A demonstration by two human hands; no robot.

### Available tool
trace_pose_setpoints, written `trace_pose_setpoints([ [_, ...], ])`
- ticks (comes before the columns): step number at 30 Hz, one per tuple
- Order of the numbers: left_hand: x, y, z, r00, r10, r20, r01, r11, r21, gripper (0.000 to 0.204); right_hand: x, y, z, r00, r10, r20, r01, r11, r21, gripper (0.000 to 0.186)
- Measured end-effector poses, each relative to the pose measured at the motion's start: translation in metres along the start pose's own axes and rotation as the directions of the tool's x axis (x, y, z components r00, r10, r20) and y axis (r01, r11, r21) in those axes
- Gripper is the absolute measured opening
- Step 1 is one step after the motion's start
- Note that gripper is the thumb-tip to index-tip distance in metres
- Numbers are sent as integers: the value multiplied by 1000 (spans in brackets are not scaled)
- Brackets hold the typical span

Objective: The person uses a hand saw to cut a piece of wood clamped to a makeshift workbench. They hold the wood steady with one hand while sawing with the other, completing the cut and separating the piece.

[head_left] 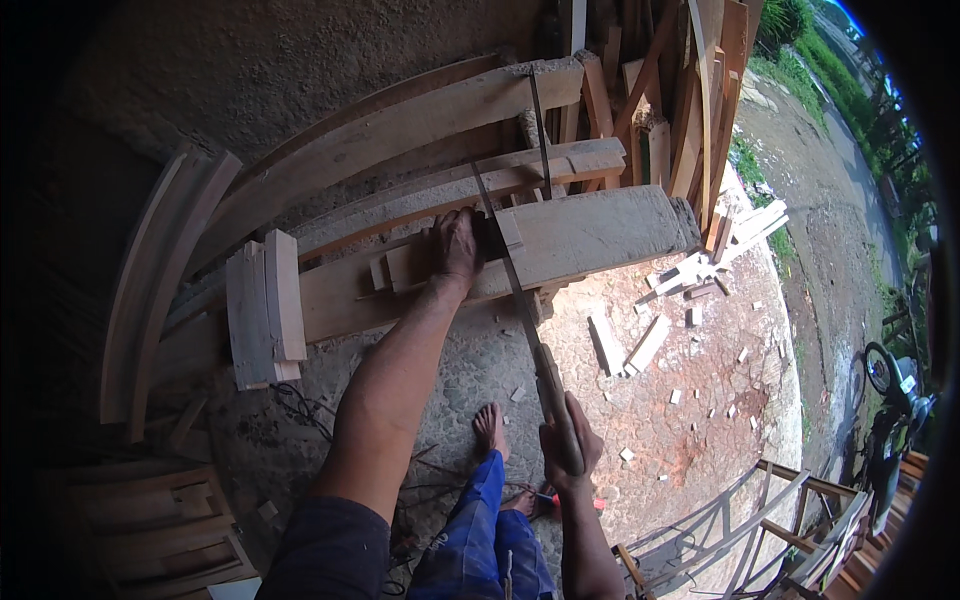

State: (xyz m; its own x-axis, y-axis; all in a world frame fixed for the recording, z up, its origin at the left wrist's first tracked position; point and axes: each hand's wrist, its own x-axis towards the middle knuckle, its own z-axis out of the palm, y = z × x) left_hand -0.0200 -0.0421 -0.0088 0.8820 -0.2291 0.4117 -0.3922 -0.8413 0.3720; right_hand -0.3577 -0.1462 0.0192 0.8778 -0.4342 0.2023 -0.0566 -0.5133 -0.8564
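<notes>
My right hand (572, 442) is wrapped round the handle of a handsaw (522, 305), whose long narrow blade points away from me across a thick plank (600, 235). On that plank, just left of the blade, my left hand (458, 245) is closed over a short piece of wood (408, 265), holding it down. Its fingertips are partly in shadow. To the right of the blade lies the pale end (510, 230) of a small wood piece; whether it is joined to the held piece is hidden by the blade.
Long beams (400, 130) lie behind the plank, and timber (690, 120) leans at the back right. Short boards (265, 310) rest across the plank's left part. Offcuts (640, 345) litter the floor. A wooden frame (785, 510) and a motorcycle (890, 410) are at the right.
</notes>
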Motion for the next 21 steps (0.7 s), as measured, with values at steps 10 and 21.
trace_pose_setpoints([
  [10, 0, -9, -2, 999, -36, 2, 36, 997, 65, 16, -106, 2, -56, 989, 98, 113, -80, 985, -154, 51],
  [21, 2, -20, 4, 1000, -19, 19, 19, 1000, -20, 13, 37, -7, 21, 1000, -7, 30, 4, 997, 78, 60],
])
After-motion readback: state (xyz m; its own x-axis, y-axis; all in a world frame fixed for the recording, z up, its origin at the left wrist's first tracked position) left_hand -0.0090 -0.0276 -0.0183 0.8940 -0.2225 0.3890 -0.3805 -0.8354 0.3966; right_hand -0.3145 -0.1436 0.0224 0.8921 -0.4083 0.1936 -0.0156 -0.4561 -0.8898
